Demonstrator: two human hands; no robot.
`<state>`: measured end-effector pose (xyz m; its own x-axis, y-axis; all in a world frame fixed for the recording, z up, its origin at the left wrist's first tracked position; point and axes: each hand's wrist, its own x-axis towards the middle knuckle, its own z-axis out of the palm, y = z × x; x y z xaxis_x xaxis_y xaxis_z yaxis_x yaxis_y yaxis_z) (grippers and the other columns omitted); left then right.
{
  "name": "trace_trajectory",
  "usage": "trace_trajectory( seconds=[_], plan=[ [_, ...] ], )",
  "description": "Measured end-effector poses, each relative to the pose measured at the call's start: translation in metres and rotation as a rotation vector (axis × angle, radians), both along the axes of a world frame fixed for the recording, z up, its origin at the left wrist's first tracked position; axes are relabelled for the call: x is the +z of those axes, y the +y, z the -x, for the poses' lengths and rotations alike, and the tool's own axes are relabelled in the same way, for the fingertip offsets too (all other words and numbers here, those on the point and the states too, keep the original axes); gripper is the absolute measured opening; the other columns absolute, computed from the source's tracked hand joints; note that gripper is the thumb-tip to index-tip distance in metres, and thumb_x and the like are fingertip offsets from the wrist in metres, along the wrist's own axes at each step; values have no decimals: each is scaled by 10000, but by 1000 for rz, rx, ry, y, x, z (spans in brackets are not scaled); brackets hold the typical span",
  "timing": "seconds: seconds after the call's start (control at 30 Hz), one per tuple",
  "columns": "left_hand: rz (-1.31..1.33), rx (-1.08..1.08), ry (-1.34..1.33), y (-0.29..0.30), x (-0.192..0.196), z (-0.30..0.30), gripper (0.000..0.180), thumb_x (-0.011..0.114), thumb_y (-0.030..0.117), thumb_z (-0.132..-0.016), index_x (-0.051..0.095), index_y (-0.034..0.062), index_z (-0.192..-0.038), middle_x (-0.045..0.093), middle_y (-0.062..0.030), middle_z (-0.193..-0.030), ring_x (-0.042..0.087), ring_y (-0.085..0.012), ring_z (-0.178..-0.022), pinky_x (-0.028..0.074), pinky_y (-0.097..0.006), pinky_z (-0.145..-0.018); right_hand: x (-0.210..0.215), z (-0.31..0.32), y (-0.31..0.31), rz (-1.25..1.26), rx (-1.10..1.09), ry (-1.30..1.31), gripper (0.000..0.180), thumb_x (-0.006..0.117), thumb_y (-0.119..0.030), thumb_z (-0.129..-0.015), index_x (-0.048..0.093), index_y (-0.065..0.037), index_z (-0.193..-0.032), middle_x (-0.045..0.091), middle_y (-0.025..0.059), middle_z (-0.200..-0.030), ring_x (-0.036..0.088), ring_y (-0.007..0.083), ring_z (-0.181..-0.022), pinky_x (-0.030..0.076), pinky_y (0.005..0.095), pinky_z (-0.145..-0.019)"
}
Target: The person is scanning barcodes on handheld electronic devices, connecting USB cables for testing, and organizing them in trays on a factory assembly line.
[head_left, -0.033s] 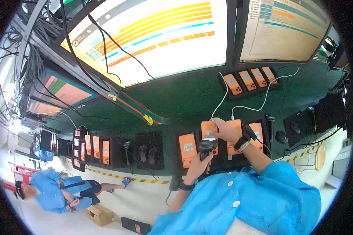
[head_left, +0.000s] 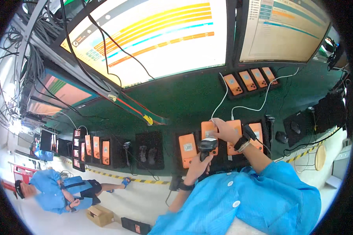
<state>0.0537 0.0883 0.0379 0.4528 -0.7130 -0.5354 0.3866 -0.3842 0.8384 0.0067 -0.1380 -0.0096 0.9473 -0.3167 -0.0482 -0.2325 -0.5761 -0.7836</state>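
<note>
My left hand [head_left: 198,169] grips the handle of a black barcode scanner [head_left: 207,146], whose head sits over the lower part of an orange phone [head_left: 209,127]. At the top end of that phone, my right hand [head_left: 226,132] has its fingers bent around the edge, where a white cable [head_left: 219,106] comes in. The fingertips partly hide the cable's end. Left of the scanner lies another orange phone [head_left: 188,148] with a white label. A third orange phone [head_left: 234,125] is partly covered by my right hand, and a fourth phone [head_left: 257,129] lies beyond my wrist.
Several orange phones [head_left: 247,80] lie in a row on a black mat below two monitors [head_left: 157,43]. A mouse [head_left: 281,136] and a second scanner [head_left: 270,118] stand at the right. More phones [head_left: 96,146] are at the left. A person in blue [head_left: 55,192] is beyond the table edge.
</note>
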Motion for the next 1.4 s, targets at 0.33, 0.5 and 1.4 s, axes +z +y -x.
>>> trace_trajectory(
  seconds=[0.33, 0.5, 1.4],
  plan=[
    [-6, -50, -15, -1, -3, 2, 286, 637, 308, -931, 523, 52, -874, 556, -19, -669, 542, -101, -502, 453, -264, -437, -10, 2, -1, 56, -8, -95, 628, 742, -312, -811, 455, 37, -1247, 546, 162, -1052, 554, 320, -969, 469, 393, -851],
    [-37, -65, -13, 0, 3, 4, 293, 641, 319, -930, 527, 54, -877, 555, -15, -670, 545, -103, -512, 452, -264, -439, -14, 1, 1, 52, -11, -77, 642, 735, -331, -819, 450, 41, -1258, 537, 160, -1036, 546, 313, -955, 466, 386, -854],
    [-36, -91, -148, 1, -8, 4, 383, 634, 377, -924, 544, 17, -1018, 576, -30, -674, 580, -98, -500, 474, -247, -424, -43, 3, -4, 209, 6, -271, 586, 723, -263, -829, 450, 28, -1258, 535, 169, -1165, 562, 312, -1018, 468, 374, -900]
  ],
)
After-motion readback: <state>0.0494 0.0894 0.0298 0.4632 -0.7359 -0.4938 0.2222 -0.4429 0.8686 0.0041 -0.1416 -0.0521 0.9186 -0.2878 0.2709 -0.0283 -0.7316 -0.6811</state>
